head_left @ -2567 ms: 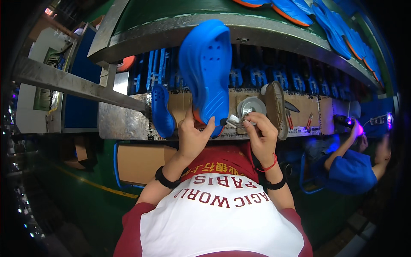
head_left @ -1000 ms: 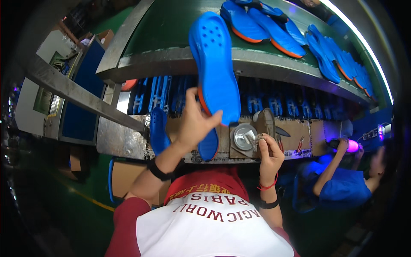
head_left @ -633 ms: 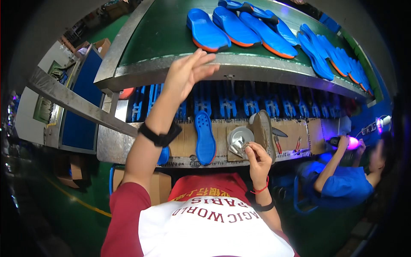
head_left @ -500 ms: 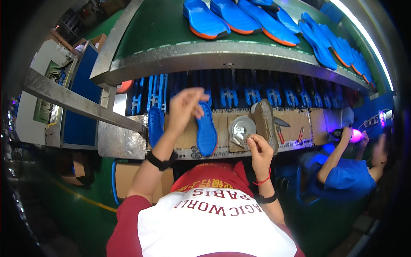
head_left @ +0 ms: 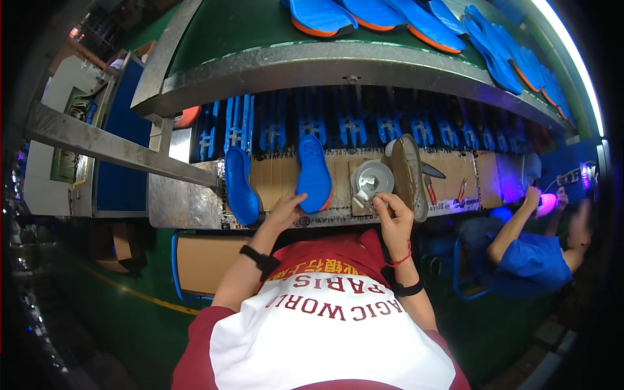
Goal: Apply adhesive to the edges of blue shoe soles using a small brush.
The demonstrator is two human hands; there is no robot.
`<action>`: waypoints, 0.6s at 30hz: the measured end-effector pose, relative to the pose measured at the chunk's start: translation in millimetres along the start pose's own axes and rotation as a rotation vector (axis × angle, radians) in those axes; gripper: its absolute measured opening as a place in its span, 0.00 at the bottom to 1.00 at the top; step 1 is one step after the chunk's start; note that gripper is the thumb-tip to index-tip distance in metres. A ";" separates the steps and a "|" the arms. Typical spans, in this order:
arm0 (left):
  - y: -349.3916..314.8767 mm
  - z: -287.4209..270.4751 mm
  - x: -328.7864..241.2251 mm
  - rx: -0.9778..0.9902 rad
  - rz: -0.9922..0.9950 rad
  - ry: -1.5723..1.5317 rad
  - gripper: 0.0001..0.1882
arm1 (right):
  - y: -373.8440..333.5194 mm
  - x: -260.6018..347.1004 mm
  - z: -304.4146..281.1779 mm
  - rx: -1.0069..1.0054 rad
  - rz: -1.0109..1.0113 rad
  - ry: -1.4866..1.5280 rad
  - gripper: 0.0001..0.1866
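A blue shoe sole with an orange edge lies lengthwise on the cardboard-covered bench. My left hand grips it at the near left edge. Another blue sole rests to its left. My right hand is closed in a pinch beside a round grey-white dish; whatever sits between the fingertips is too small to name. Inside the dish there is something shiny and pale. Just right of the dish stands a tan-brown shoe-shaped piece, close to my right hand.
A knife and red-handled pliers lie farther right. Above the bench runs a green conveyor with a metal edge, carrying several blue soles. Blue clamp-like racks line the back. At the right, a co-worker in blue holds something glowing pink.
My left hand has come down from above the far end of the sole to its near left edge. My right hand stays pinched by the dish. The whole view has shifted slightly.
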State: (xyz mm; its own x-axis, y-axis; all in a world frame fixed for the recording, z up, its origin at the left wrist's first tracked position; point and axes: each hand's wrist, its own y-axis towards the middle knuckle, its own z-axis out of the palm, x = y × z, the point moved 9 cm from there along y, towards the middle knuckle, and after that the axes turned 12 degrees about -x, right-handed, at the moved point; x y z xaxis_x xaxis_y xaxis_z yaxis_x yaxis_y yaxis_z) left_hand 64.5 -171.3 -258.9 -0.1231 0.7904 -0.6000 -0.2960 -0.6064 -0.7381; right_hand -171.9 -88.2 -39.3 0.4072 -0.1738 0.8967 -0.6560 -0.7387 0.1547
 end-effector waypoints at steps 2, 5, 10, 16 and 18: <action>-39.7 20.5 -29.7 0.086 -0.024 -0.234 0.26 | 0.9 4.7 0.0 0.008 -0.027 -0.001 0.07; -85.7 29.4 -66.6 0.032 0.225 -0.127 0.27 | -0.5 17.6 1.0 0.025 -0.043 0.062 0.06; -133.6 52.0 -128.6 -0.068 0.706 0.153 0.33 | -6.6 56.1 13.9 0.083 -0.175 0.128 0.05; -165.4 73.2 -153.5 -0.184 0.806 0.195 0.25 | -11.4 94.9 33.8 0.161 -0.297 0.108 0.04; -167.5 73.9 -154.7 -0.189 0.846 0.195 0.18 | -13.5 101.2 36.8 0.136 -0.383 0.060 0.05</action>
State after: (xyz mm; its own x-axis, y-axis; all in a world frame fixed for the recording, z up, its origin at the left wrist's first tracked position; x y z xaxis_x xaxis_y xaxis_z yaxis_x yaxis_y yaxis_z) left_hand 63.1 -185.6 -19.6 -0.0613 0.0525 -0.9967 -0.0150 -0.9986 -0.0516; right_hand -98.4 -119.8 34.0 0.5655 0.1660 0.8079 -0.3720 -0.8229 0.4295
